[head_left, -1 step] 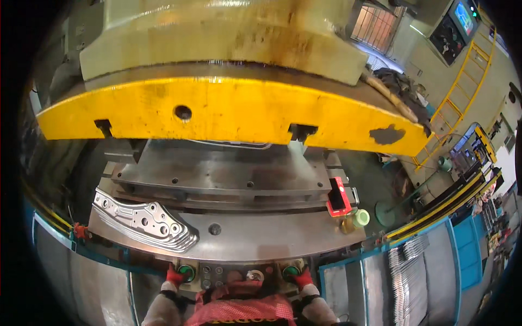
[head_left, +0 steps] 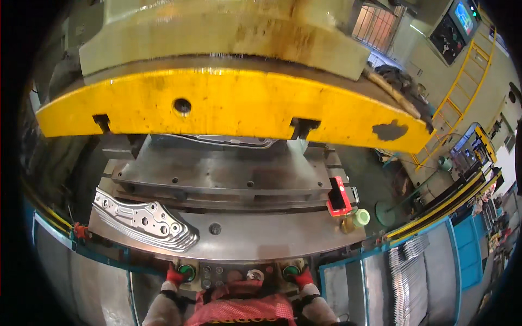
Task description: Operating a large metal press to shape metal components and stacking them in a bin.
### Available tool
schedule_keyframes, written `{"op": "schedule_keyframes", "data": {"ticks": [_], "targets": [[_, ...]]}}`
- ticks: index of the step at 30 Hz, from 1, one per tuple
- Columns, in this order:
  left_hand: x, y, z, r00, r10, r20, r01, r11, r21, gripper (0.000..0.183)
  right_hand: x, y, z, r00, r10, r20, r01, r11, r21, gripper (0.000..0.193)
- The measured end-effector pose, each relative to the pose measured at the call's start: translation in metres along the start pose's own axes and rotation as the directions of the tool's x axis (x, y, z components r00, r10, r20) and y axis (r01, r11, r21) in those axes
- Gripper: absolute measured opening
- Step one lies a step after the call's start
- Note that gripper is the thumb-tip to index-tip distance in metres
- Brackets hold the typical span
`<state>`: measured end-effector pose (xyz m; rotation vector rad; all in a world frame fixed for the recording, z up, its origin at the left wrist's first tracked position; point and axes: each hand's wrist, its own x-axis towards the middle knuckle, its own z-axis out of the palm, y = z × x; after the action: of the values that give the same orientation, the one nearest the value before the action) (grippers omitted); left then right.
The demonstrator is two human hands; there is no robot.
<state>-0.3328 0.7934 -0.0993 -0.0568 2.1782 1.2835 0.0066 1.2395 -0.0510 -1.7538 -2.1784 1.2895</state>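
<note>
Grip: left hand (head_left: 175, 276) presses left green button (head_left: 187, 270); right hand (head_left: 303, 278) presses right green button (head_left: 291, 270), red-gloved fingers bent, clasping nothing.
Buttons: on panel (head_left: 239, 273), just below bed (head_left: 261, 239).
Stamped part (head_left: 144, 220): bed's left.
Ram (head_left: 228, 106): above bed.
Red device (head_left: 339, 196): bed's right.
</note>
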Motion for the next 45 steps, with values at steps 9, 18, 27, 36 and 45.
{"op": "schedule_keyframes", "data": {"ticks": [9,18,27,36,45], "targets": [[-0.050,0.040,-0.056,0.840,0.020,-0.542,0.068,0.987,0.142,0.078,0.001,-0.040,-0.045,0.857,-0.171,-0.485,0.279,0.947,0.159,0.092],[-0.080,0.409,-0.094,0.097,0.977,-0.190,-0.587,0.210,0.781,0.065,-0.019,-0.190,-0.055,0.711,-0.666,-0.225,0.539,0.721,-0.435,0.082],[0.072,0.606,0.041,0.410,0.840,0.354,-0.425,-0.167,0.890,0.049,-0.040,-0.238,-0.003,0.626,-0.777,-0.065,0.632,0.554,-0.542,0.072],[0.008,0.600,0.003,0.378,0.798,0.470,-0.374,-0.333,0.866,0.032,-0.042,-0.240,-0.010,0.600,-0.799,-0.038,0.635,0.504,-0.585,0.075],[-0.056,0.454,-0.194,0.628,0.646,0.434,-0.433,-0.173,0.885,0.045,-0.043,-0.237,0.004,0.597,-0.800,-0.060,0.605,0.498,-0.621,0.067]]}}
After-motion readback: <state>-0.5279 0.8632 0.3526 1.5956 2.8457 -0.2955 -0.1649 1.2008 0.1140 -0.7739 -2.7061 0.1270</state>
